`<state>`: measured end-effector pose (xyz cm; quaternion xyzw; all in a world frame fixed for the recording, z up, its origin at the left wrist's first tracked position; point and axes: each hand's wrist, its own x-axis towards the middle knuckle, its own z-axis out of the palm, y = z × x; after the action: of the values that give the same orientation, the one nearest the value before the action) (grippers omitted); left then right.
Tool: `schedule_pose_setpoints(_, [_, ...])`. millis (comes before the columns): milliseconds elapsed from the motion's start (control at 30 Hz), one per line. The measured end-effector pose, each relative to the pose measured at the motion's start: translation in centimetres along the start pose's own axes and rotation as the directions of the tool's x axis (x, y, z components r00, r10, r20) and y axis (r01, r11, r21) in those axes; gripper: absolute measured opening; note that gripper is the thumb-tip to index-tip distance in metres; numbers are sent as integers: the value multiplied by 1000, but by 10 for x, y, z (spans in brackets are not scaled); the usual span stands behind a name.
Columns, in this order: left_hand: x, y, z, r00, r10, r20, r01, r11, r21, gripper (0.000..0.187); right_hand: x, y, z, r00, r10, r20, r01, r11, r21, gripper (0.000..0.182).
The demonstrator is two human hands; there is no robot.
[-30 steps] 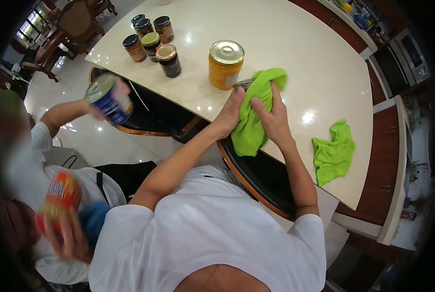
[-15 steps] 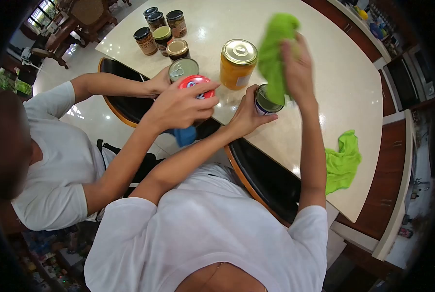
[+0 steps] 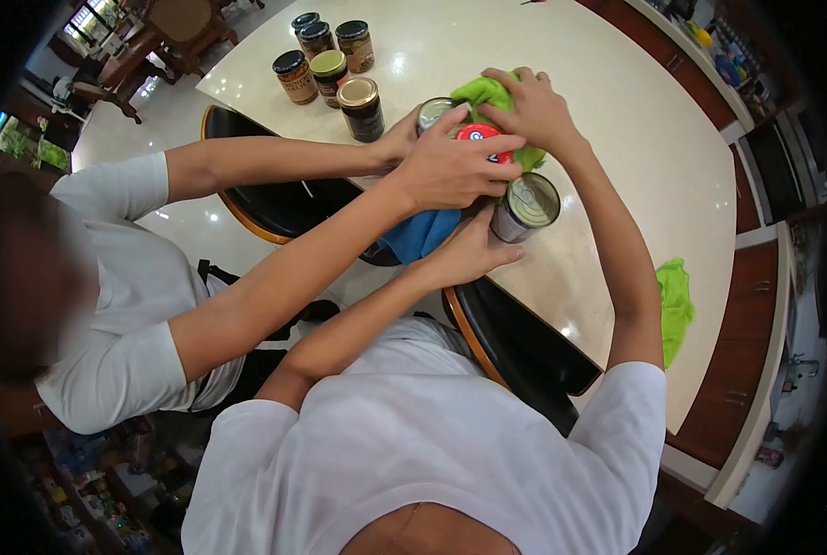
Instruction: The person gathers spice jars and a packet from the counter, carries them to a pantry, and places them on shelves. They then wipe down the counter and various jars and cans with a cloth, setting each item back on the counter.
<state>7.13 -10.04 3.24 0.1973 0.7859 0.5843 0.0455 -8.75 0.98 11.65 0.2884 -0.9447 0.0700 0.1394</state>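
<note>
My left hand [image 3: 464,254] is closed around the near left side of a tin can [image 3: 527,205], which stands on the table with its metal ring-pull lid facing up. My right hand [image 3: 535,113] grips a bright green cloth [image 3: 485,92] a little beyond the can, fingers bent over it. The large orange jar is hidden behind the cloth and hands. Close by on the left, a co-worker's hand [image 3: 455,166] holds a red-lidded container [image 3: 483,139]. The co-worker's other hand [image 3: 399,143] holds a tin can [image 3: 439,113].
Several dark jars [image 3: 328,79] stand at the table's far left. A second green cloth [image 3: 675,310] lies near the right edge. A blue cloth [image 3: 422,236] hangs below the co-worker's hand. Black chairs [image 3: 515,347] sit against the near table edge [image 3: 561,324].
My right hand has brought the green cloth down and left, over where the orange jar stood. The co-worker's hands and their containers have moved right, close to mine. My left hand stays at the can.
</note>
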Motion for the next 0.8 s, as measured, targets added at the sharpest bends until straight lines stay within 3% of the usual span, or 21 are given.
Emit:
schedule_pose_setpoints(33, [-5, 13, -4, 996, -80, 35, 81, 996, -24, 90, -1, 9, -2, 1000, 30, -6, -31, 999, -10, 54])
schedule_pose_setpoints(67, [-6, 9, -5, 996, -77, 35, 78, 997, -25, 90, -2, 21, -1, 1000, 31, -7, -31, 999, -13, 54])
schedule_pose_setpoints(167, [-8, 0, -6, 997, -54, 54, 52, 998, 44, 90, -10, 59, 7, 983, 114, -142, -71, 958, 277, 48])
schedule_pose_setpoints(267, [-11, 7, -6, 1000, 14, 21, -15, 998, 62, 89, -24, 83, 4, 968, 195, -160, -129, 929, 347, 48])
schedule_pose_setpoints(333, [-13, 13, -7, 971, -232, 51, 226, 969, 101, 88, -35, 92, -6, 966, 163, -202, -102, 954, 282, 47])
schedule_pose_setpoints(367, [-15, 11, -5, 981, -191, -39, 195, 965, 175, 75, -41, 95, -14, 961, 126, -244, -72, 972, 222, 46])
schedule_pose_setpoints(400, [-19, 11, -10, 982, -185, -35, 188, 967, 173, 75, -46, 99, -24, 961, 128, -246, -75, 974, 215, 46])
schedule_pose_setpoints(467, [-23, 32, -34, 976, -209, 53, 203, 974, 97, 51, -54, 107, -55, 955, 53, -293, -6, 987, 158, 44])
schedule_pose_setpoints(533, [-23, 42, -48, 939, -342, 41, 345, 933, -102, 28, -65, 110, -97, 941, 5, -338, 32, 994, 104, 44])
schedule_pose_setpoints(567, [-18, 62, -52, 929, -369, 37, 357, 863, -357, 21, -70, 110, -121, 932, -50, -358, 93, 990, 104, 44])
schedule_pose_setpoints(667, [12, 95, -57, 980, -179, 85, 194, 774, -603, 44, -90, 96, -185, 922, -122, -368, 220, 946, 238, 46])
schedule_pose_setpoints(733, [43, 105, -41, 965, -103, 239, 258, 509, -822, 64, -101, 90, -212, 878, -173, -446, 299, 926, 230, 55])
schedule_pose_setpoints(800, [64, 124, -28, 921, -90, 380, 386, 344, -856, 75, -114, 69, -227, 820, -204, -535, 409, 863, 297, 68])
